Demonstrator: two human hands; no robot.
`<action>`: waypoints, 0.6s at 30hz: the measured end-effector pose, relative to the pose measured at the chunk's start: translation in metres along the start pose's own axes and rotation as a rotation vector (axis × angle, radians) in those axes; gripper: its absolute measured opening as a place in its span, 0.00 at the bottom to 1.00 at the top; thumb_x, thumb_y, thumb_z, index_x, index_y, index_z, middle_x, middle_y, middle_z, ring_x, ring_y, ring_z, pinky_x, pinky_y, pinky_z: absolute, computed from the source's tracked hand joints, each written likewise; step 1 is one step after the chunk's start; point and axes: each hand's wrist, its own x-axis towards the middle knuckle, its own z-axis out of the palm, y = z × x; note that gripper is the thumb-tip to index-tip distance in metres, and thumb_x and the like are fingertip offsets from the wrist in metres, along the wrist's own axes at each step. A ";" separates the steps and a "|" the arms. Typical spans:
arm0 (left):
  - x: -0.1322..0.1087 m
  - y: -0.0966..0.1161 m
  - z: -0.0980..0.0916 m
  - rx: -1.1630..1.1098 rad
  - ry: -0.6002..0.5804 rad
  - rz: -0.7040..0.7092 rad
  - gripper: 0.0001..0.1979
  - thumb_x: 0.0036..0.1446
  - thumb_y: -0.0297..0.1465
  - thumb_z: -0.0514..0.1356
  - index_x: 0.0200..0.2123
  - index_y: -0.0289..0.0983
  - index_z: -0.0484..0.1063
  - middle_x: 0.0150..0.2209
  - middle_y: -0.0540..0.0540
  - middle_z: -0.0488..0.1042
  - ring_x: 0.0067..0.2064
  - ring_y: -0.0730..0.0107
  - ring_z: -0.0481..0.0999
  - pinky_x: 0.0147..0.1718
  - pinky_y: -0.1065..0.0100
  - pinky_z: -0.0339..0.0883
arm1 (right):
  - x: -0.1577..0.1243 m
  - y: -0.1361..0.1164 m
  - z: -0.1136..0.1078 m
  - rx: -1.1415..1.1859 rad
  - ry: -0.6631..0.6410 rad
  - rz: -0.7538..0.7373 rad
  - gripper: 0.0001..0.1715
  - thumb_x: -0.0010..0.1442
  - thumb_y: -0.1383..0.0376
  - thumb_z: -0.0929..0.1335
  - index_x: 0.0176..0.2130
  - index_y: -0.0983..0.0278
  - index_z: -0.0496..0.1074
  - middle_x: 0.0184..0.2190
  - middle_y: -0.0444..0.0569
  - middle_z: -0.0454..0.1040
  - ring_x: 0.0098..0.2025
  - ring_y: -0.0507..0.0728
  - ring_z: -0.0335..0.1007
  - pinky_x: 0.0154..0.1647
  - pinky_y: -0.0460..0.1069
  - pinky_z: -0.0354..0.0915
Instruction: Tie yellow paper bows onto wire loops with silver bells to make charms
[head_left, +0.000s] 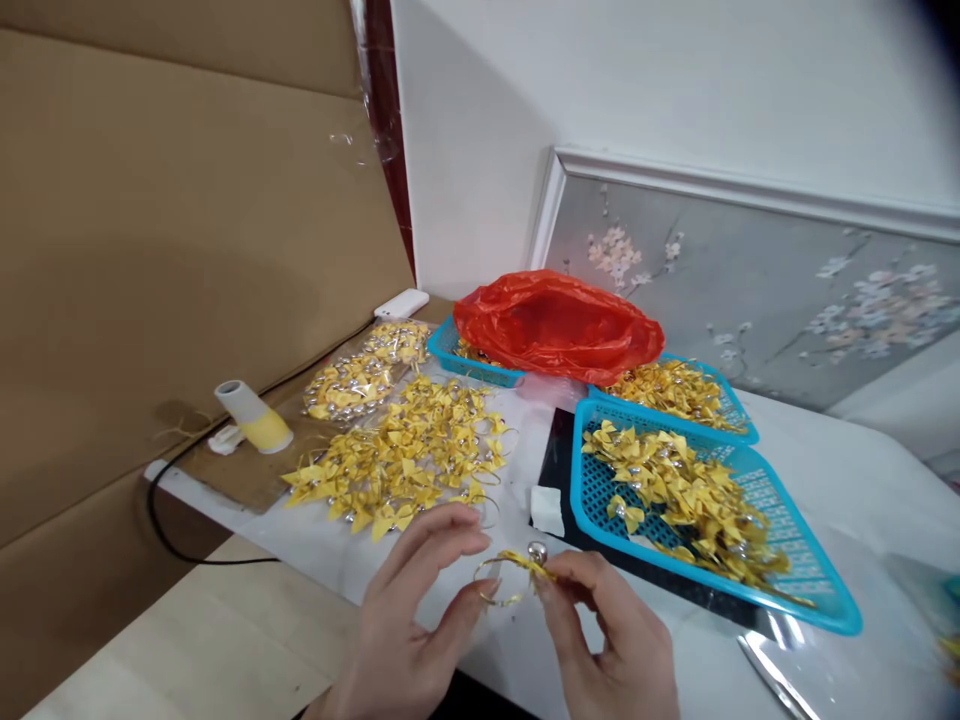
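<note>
White tabletop [825,450] beside brown panels [172,200], everything pegged to one marker — the front blue basket [814,560], piled with yellow bow pieces [675,490]. Now, just left of that basket's near side, right hand [615,635] holding tight, thumb and forefinger clamped together on the bow end of a gold ring [516,557], silver bell [537,552] perched on top. Watch the angle: loop aimed away from the basket, straight toward the left hand [409,615], long axis lying roughly level across the gap between both hands. Right hand nearer the basket and the bell; left hand nearer the loop's far curve, thumb and fingers well apart, thumb tip right at the loop's edge. Contact or near miss — impossible to call from this angle. Farther left of the basket, a loose heap [420,440] of similar pieces, with bagged ones [349,385] farther left and back. And the hidden bits: bow mostly buried under the right fingertips, undersides of both hands out of sight. Beyond the basket, red plastic bag [555,335] slumped across part of a back blue basket [476,370], masking most of the load. Near right of the front basket, something clear with a shiny edge [776,682], cropped and too murky to name.
</note>
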 end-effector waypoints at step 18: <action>0.023 -0.044 -0.007 0.338 -0.079 -0.177 0.09 0.61 0.29 0.57 0.31 0.39 0.76 0.24 0.51 0.81 0.24 0.71 0.81 0.22 0.77 0.72 | 0.012 0.034 0.023 0.124 -0.354 0.161 0.13 0.60 0.68 0.66 0.45 0.60 0.75 0.37 0.47 0.78 0.31 0.52 0.75 0.28 0.42 0.71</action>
